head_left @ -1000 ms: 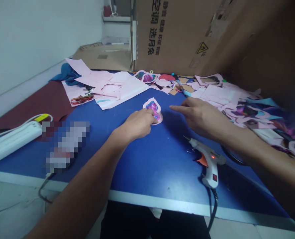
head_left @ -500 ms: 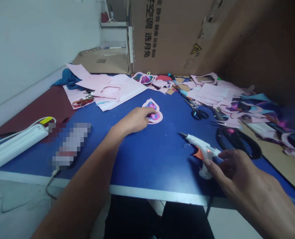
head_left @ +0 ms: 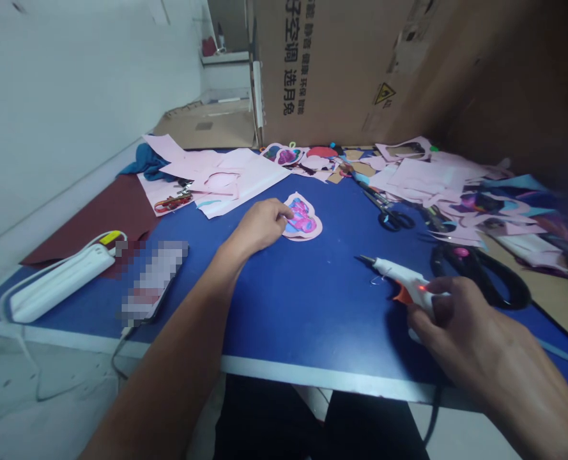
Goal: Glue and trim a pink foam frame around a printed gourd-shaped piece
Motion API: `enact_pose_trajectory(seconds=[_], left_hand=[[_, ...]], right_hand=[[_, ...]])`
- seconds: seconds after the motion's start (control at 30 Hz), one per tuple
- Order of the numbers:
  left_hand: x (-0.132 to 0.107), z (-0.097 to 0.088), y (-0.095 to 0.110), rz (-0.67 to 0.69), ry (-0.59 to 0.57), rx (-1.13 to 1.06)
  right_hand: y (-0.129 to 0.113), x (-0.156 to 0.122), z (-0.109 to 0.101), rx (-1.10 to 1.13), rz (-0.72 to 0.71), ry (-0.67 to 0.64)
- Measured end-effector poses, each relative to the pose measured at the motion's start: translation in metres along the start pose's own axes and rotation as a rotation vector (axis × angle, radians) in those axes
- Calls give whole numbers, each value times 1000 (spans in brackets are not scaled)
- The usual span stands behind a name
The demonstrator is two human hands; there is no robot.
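On the blue table lies a pink-bordered cut-out with a shiny blue and magenta patch in its middle. My left hand is at its left edge, thumb and fingers closed together on the border. To the right, my right hand grips a white hot glue gun by its handle. The gun's nozzle points left, its orange trigger hangs below, and a red light glows on its side. Part of the handle is hidden by the fingers.
Black-handled scissors and large black shears lie on the right, near pink scraps. Pink sheets lie at the back left. A phone and power strip sit left. A cardboard box stands behind.
My left hand has drawn back from over the cut-out to its left edge, uncovering more of the patch. My right hand has closed more fully around the glue gun's handle. The view has shifted slightly.
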State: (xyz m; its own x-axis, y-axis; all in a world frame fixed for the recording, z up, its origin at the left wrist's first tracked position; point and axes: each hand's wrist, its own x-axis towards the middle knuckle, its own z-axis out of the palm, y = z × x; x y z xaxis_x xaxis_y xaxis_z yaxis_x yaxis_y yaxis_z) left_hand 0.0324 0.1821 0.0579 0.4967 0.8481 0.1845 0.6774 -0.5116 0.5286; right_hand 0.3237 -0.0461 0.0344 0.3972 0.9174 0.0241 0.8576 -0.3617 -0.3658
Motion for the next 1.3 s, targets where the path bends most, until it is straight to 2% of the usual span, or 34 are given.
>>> enact_pose_trajectory(seconds=[0.13,0.3,0.47,0.6,0.77,0.9,1.0,1.1,1.2,1.3], left_hand=[[-2,1,4,119,-77,-37],[-3,1,7,234,-159,-10],[-3,4,9,263,-211,94],[-4,4,12,245,-196,124],[-5,6,15,216,-182,148],[-4,9,15,201,-161,173],[-3,11,15,185,-152,193],[-3,13,15,175,-147,204],[-3,14,15,168,-143,209],[-3,14,16,159,-150,220]], right_hand=[[-3,1,-3,-53,36,109],[-4,-5,-2,-69,34,66],[3,-5,1,-28,-2,99],[-2,-11,-1,166,27,190],[-21,-16,-2,682,192,198],[-35,-13,-7,1139,438,59],[-42,-12,-16,1327,663,-96],[-44,-11,-22,1498,762,-277],[-41,-7,-20,1664,775,-418],[-40,1,-12,1659,586,-395]])
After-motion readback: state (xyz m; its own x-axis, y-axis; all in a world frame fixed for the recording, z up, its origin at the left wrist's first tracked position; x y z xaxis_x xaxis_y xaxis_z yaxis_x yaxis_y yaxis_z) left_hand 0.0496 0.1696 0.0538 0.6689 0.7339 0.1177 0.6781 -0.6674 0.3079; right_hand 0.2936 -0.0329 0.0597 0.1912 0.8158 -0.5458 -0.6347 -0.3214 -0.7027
